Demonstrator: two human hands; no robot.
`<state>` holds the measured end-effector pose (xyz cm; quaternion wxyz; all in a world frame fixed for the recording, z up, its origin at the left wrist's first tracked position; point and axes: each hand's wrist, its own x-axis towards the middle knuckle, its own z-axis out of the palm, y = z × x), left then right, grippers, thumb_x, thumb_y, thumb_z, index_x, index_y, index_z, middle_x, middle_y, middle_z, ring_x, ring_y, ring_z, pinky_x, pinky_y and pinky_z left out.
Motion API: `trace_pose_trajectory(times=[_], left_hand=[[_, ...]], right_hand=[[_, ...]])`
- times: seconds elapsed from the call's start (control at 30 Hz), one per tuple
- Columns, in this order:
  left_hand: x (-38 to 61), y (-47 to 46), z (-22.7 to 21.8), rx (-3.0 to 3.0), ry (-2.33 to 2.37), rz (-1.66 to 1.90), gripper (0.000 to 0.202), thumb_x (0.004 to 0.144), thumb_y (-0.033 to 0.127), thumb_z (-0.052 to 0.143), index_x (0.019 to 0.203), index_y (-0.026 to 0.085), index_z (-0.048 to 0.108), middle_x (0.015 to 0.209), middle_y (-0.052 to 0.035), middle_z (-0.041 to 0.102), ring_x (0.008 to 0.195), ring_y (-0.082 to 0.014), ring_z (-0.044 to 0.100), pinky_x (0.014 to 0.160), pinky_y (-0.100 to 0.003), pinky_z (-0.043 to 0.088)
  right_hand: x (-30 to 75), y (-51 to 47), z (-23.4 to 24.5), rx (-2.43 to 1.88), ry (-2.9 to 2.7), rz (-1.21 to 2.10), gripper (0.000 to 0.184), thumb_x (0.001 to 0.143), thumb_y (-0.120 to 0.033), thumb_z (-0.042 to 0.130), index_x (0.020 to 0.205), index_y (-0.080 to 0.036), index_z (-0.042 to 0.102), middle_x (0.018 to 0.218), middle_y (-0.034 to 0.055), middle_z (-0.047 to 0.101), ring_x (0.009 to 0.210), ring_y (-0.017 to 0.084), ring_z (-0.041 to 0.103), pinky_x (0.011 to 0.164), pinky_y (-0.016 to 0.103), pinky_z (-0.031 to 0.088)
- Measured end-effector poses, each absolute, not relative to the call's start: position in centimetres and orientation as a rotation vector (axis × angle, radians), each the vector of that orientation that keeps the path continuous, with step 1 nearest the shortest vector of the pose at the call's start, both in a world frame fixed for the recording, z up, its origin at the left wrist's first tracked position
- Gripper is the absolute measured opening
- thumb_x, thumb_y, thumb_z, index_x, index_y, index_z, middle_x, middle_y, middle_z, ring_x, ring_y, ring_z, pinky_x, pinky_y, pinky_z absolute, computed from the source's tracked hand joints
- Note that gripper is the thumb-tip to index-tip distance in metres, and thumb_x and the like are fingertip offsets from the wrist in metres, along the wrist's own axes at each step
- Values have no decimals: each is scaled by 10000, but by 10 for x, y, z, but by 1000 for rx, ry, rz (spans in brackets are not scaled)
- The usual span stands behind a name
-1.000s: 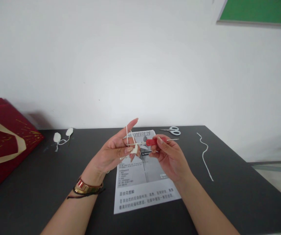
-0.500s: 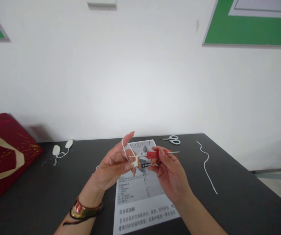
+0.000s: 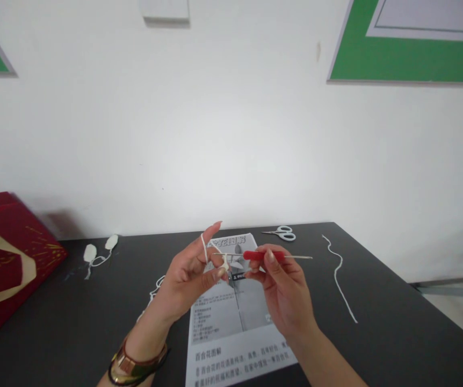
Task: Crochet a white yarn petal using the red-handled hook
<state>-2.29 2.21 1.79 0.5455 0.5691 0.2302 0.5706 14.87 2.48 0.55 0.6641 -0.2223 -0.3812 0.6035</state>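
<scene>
My left hand [image 3: 189,274] pinches a small piece of white crochet work [image 3: 225,264] between thumb and fingers. White yarn [image 3: 204,248] loops over its raised index finger and runs to the piece. In my right hand [image 3: 282,279] is a crochet hook [image 3: 266,255] with a red handle, held level. The hook's thin metal shaft points left and passes at the top of the white piece, with yarn on it. Its other metal end sticks out to the right. Both hands are above a printed sheet [image 3: 215,365] with a flower picture.
Small scissors [image 3: 285,233] lie behind the sheet. A loose white yarn length [image 3: 338,274] rests at the right. Two white crocheted pieces [image 3: 90,253] joined by yarn lie at the left, near a dark red gift bag [image 3: 17,258]. More yarn [image 3: 156,290] trails beside my left wrist.
The hook has turned more level, and more of its right metal end shows. The yarn from my index finger now slants flatter to the hook. The view has shifted slightly.
</scene>
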Motion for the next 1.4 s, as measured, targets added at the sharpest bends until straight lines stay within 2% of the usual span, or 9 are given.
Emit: trace_pose_trajectory(times=[0.1, 0.2, 0.27, 0.37, 0.53, 0.7, 0.87, 1.03, 1.4], left_hand=[[-14, 20, 21, 1296, 632, 1440, 623, 783, 111, 642, 1341, 308, 446, 733, 15, 609, 697, -130, 567, 692, -277, 429], [-8, 16, 26, 1134, 610, 1448, 660, 786, 117, 629, 1372, 305, 392, 707, 20, 600, 680, -123, 558, 693, -270, 420], [-8, 14, 29, 1006, 521, 1422, 695, 768, 106, 622, 1387, 294, 368, 681, 28, 577, 639, -112, 542, 668, -258, 418], [-12, 14, 30, 875, 370, 1394, 710, 713, 87, 603, 1374, 252, 402, 617, 31, 544, 605, -120, 526, 638, -260, 414], [-18, 15, 26, 835, 287, 1345, 725, 650, 86, 595, 1336, 281, 460, 665, 8, 570, 635, -146, 518, 652, -297, 408], [-19, 11, 25, 910, 222, 1251, 657, 650, 96, 582, 1268, 316, 542, 599, 11, 524, 588, -135, 491, 591, -274, 380], [-18, 9, 24, 997, 170, 1227, 636, 649, 123, 598, 1260, 296, 560, 585, 2, 505, 576, -144, 487, 527, -257, 353], [-20, 9, 21, 1043, 153, 1193, 616, 656, 131, 608, 1252, 279, 570, 543, 13, 448, 596, -155, 501, 548, -264, 380], [-23, 10, 18, 1054, 196, 1162, 609, 660, 142, 609, 1253, 275, 570, 547, 9, 456, 595, -168, 515, 554, -284, 400]], right_hand=[[153, 19, 2, -577, -1113, 976, 134, 842, -195, 593, 887, -249, 707, 760, 28, 696, 678, 160, 647, 638, 301, 562], [158, 13, -2, -516, -1534, 501, 381, 787, -54, 588, 1057, -305, 686, 949, 72, 713, 848, 223, 651, 720, 371, 544], [159, 10, -5, -430, -1718, 350, 488, 765, -29, 582, 1158, -314, 634, 1074, 95, 691, 948, 258, 633, 774, 419, 531], [155, 9, -5, -425, -1646, 514, 442, 801, -48, 552, 1140, -315, 645, 1078, 88, 693, 943, 248, 639, 778, 416, 536], [140, 17, -2, -376, -1032, 1374, 121, 819, -233, 635, 901, -260, 719, 820, 31, 730, 754, 162, 673, 660, 293, 591], [139, 20, 2, -257, -756, 1752, 137, 793, -330, 672, 860, -214, 699, 717, 4, 710, 612, 101, 630, 574, 221, 591], [145, 20, 6, -276, -764, 1732, 187, 815, -383, 634, 815, -201, 679, 666, -7, 665, 557, 100, 585, 537, 232, 584], [152, 20, 13, -257, -890, 1575, 175, 840, -348, 607, 771, -201, 669, 692, -7, 607, 603, 115, 571, 539, 270, 573], [164, 17, 18, -262, -1169, 1245, 178, 868, -333, 568, 808, -214, 686, 692, 5, 567, 638, 150, 581, 575, 307, 495]])
